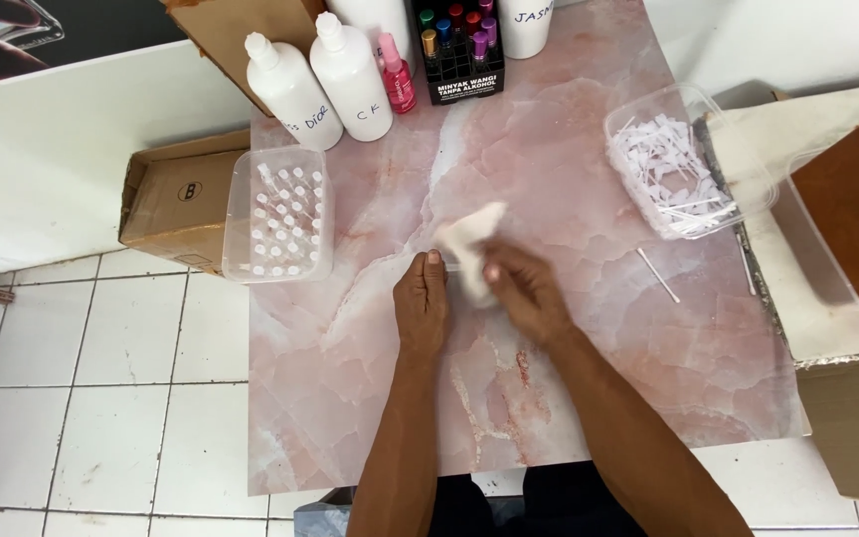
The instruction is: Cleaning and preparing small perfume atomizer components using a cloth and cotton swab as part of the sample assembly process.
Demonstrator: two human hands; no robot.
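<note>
At the frame's centre, a crumpled white tissue [471, 242] lay on the pink marble tabletop [569, 149], its long axis slanting toward upper right. The right hand [524, 293] pinched its lower end; the left hand [422, 306] rested flat beside it, fingers together.

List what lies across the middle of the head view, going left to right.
Cardboard box → clear tub of small vials → left hand → white cloth → right hand → loose white stick → clear tub of white sticks.
</note>
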